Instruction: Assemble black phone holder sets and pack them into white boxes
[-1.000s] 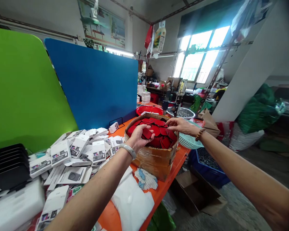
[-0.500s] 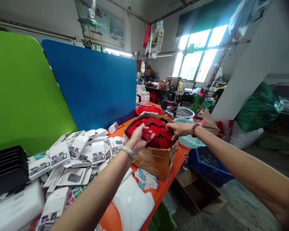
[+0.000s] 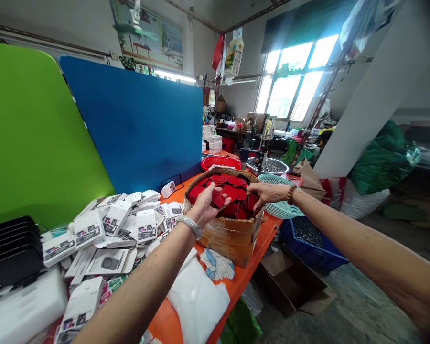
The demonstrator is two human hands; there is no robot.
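— Red felt-like pieces (image 3: 232, 193) fill the cardboard box (image 3: 229, 231) on our orange table (image 3: 243, 279). They look thin, soft and light, so we judge a pinch at an edge is the way to take one.

— Our left hand (image 3: 205, 205) is closed on a small bunch of them (image 3: 218, 198) at the near rim, thumb on top. Our right hand (image 3: 263, 193) is curled down into the heap at the far side, fingers pinched among the pieces; whether it has one, we cannot tell.

— Against a second ago, our right hand has dropped from above the rim into the pile, beside the green basket (image 3: 281, 208). Our left has barely moved.

— White packets (image 3: 122, 222) lie heaped to the left, and a white cloth (image 3: 197, 301) lies near us.
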